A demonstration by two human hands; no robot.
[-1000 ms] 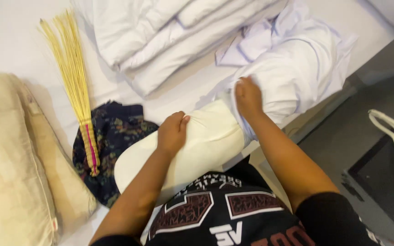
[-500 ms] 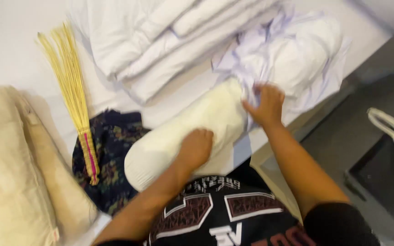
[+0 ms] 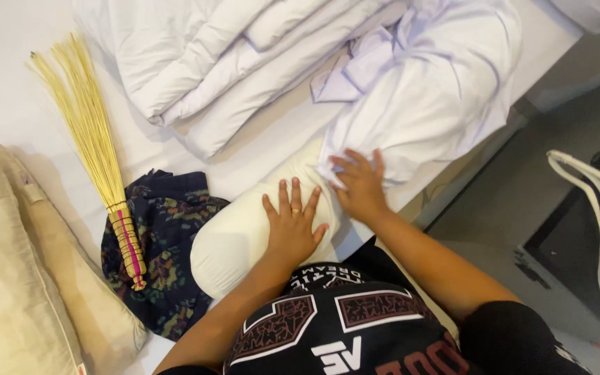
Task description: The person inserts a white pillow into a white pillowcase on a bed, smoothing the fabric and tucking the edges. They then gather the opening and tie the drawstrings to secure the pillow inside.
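The left hand lies flat on a cream bolster pillow, its fingers spread wide and holding nothing; a ring shows on one of them. Just to their right, the right hand presses on the edge of a white pillowcase where it meets the bolster's far end; its fingers are splayed and bent slightly into the cloth, though whether they pinch it cannot be told. The bolster lies slantwise on the bed, its near end below the left fingers. Left of them sits a dark patterned cloth with a straw broom across it; further left, a beige cushion; beyond the fingers, a folded white duvet.
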